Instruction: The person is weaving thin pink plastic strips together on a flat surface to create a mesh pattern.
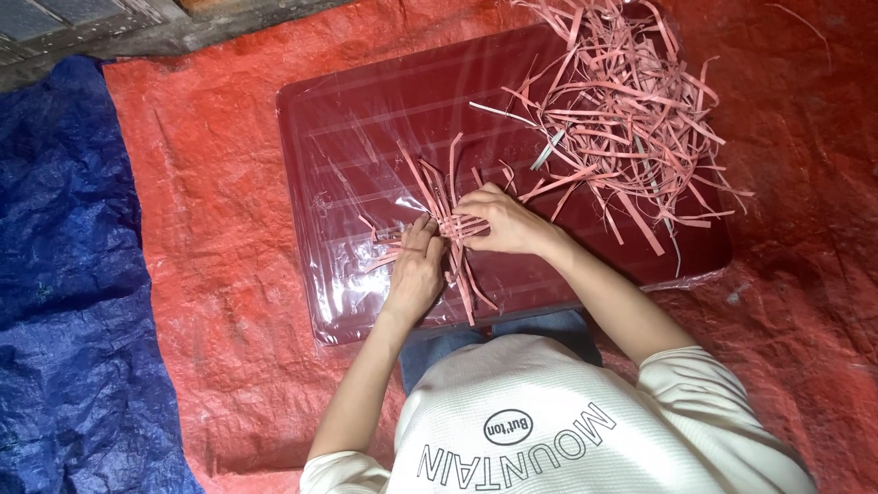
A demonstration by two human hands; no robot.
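A small crossed bundle of pink strips lies on a dark red board wrapped in clear plastic. My left hand presses flat on the bundle's left side, fingers on the strips. My right hand pinches strips at the bundle's centre, its fingers closed on them. Both hands meet at the middle of the board's near half. A few strips stick out above and below my hands.
A loose heap of several pink strips covers the board's far right part. An orange-red tarp lies under the board, a blue tarp to the left. Dark planks run along the top left.
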